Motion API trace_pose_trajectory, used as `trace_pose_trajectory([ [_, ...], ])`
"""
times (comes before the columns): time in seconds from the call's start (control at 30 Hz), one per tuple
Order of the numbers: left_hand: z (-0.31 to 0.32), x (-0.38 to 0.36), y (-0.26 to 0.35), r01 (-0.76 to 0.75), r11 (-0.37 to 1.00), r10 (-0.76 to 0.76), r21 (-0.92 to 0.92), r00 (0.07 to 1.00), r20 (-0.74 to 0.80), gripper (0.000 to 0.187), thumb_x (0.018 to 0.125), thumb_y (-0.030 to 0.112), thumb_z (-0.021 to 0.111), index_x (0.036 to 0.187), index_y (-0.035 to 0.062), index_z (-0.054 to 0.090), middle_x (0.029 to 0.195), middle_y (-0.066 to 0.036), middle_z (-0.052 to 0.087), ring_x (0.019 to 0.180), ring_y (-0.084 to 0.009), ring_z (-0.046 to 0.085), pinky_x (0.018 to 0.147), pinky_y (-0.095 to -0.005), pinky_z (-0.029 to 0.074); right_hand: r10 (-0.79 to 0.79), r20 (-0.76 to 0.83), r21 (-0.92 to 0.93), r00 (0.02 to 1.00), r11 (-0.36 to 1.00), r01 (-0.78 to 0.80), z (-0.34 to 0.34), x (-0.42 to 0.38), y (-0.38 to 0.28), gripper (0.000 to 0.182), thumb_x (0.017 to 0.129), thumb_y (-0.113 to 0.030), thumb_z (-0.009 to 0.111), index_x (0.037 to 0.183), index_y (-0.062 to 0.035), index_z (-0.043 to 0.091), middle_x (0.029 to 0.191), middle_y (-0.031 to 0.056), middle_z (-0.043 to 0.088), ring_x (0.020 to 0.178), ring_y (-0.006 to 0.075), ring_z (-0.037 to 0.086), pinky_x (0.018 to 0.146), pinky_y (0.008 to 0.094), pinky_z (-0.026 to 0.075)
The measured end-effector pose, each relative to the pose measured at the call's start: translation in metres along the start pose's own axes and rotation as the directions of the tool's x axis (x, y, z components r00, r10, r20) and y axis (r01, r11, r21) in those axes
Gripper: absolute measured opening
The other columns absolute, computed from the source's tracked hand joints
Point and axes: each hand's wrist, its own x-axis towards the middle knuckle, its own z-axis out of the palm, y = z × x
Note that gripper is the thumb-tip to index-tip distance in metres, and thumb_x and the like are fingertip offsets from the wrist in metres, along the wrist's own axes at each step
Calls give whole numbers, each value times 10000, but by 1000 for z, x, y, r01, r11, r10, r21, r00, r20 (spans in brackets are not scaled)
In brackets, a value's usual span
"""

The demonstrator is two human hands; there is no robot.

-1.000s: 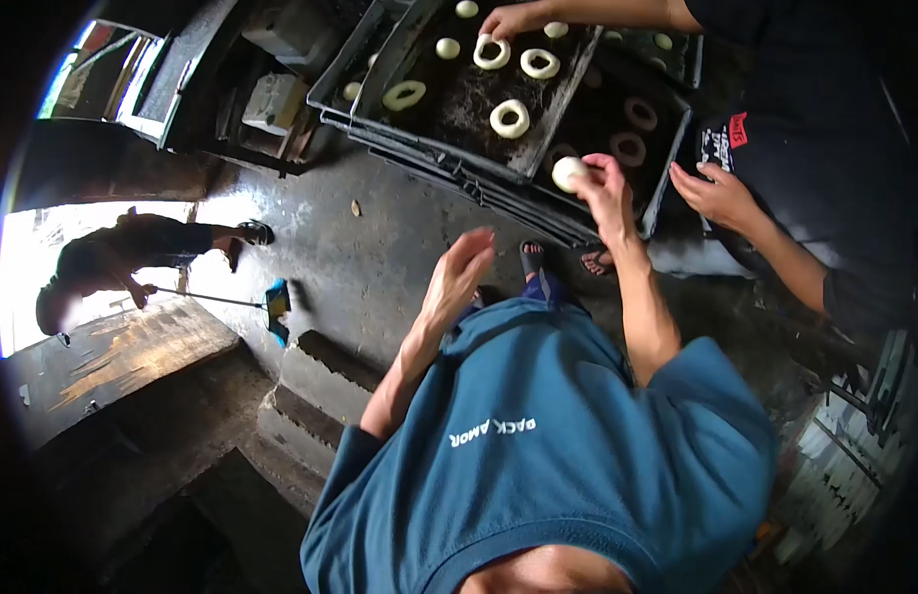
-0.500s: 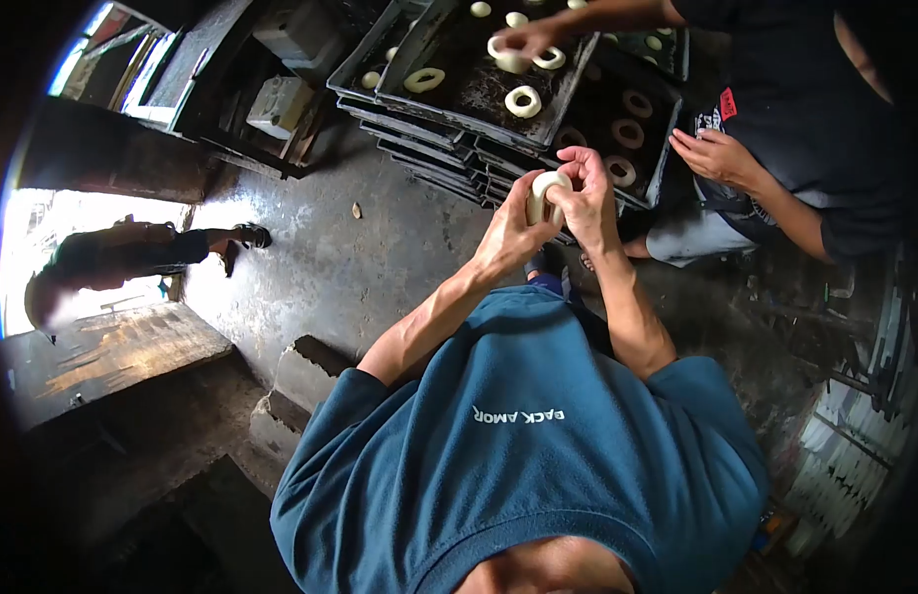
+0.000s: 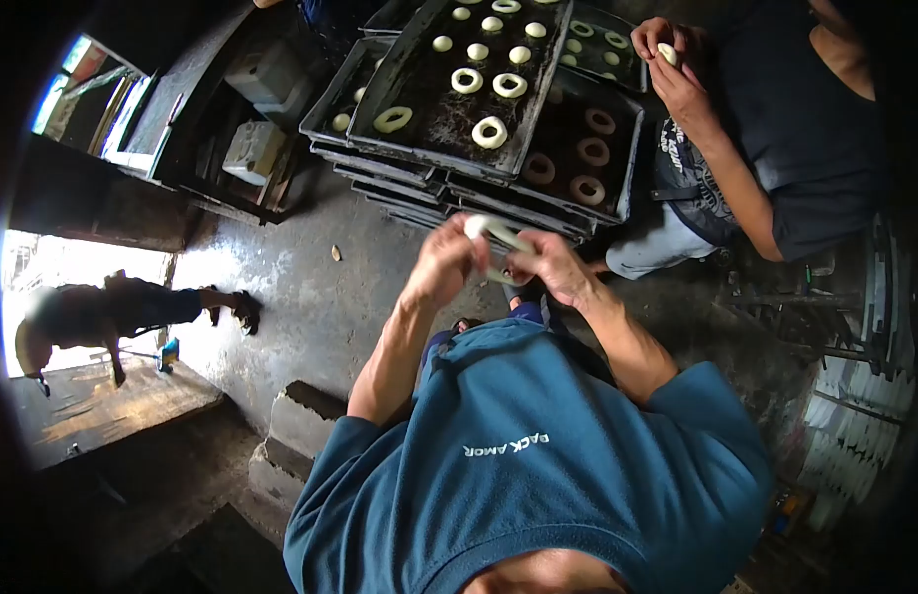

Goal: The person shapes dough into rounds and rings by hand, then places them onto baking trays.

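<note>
A pale dough ring (image 3: 500, 233) is stretched between my two hands, slightly blurred by motion, with a wide hole in its middle. My left hand (image 3: 444, 263) grips its left side with curled fingers. On the other side my right hand (image 3: 558, 269) holds it, fingers bent through or round the loop; exactly how is blurred. Both hands are in front of the stacked trays and above the floor. The nearest shaped dough ring (image 3: 489, 120) lies on the dark top tray (image 3: 434, 134), along with other rings and round dough balls (image 3: 478, 51).
A lower tray (image 3: 560, 188) with several rings sits to the right. A co-worker (image 3: 805, 129) in dark clothes stands there, fingers round a small dough piece (image 3: 667, 53). Another person (image 3: 112, 312) is by the bright doorway at left. Concrete blocks (image 3: 305, 426) stand on the floor.
My hands have moved apart, and the ring between them is stretched wider. The co-worker's hand has left the top tray; both their hands now hold dough. My view has shifted.
</note>
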Motion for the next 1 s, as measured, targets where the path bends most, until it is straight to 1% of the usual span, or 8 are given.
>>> trace_pose_trajectory([
  [0.07,19,-1,-3,212,918,-254,335,963,88,202,848,136,601,997,13,542,692,-58,567,576,-111,513,505,-261,431,-106,-139,102,985,987,120,-18,2,-19,100,821,-105,618,875,-30,579,740,22,576,641,86,521,607,224,429],
  [0.1,21,10,-6,259,922,-326,288,921,215,201,845,159,615,960,4,561,694,-59,567,570,-104,499,516,-253,426,-120,-143,78,982,988,132,-24,5,-20,99,818,-107,626,864,-31,583,729,20,579,627,74,511,592,224,423],
  [0.2,11,44,-1,-120,993,120,2,990,73,204,860,183,608,920,-9,576,688,-57,564,553,-101,447,583,-246,421,144,57,-79,988,987,-139,-41,-3,-19,150,829,-170,640,839,-29,589,734,17,582,632,80,532,608,226,438],
  [0.3,13,62,-22,5,943,20,-334,997,72,132,880,127,567,938,12,593,672,-27,564,566,-92,435,705,-289,484,-25,-85,-126,996,992,14,-73,8,-55,161,824,-176,651,816,-27,591,698,13,572,617,80,538,594,219,428],
  [0.43,12,90,-49,121,935,-45,333,973,-228,445,888,201,574,1278,32,443,1138,-158,568,1100,-232,532,924,-368,428,-78,-271,-557,959,826,-90,-138,74,-58,181,799,-171,619,791,6,578,643,41,572,573,115,545,530,257,412],
  [0.57,-7,85,-34,98,944,-32,314,978,-207,473,896,244,566,1296,25,441,1223,-162,534,1111,-216,526,920,-345,431,-284,-297,-883,912,446,-148,-221,168,-24,269,820,-241,617,775,16,557,577,29,531,505,98,509,478,268,412],
  [0.67,-30,56,-30,150,904,4,400,933,-359,443,906,265,541,1268,22,469,1184,-137,562,1071,-211,551,892,-315,437,-108,-438,-483,893,866,-132,-240,214,-31,401,855,-380,563,904,18,567,681,47,570,616,203,549,585,360,447],
  [1.0,-75,-88,-90,443,877,-70,185,501,-863,420,876,322,577,1194,51,531,1040,-70,619,957,-163,581,801,-303,459,-196,-553,-589,809,780,-214,-330,277,21,305,832,-288,563,951,-7,553,777,71,579,700,212,556,671,365,442],
])
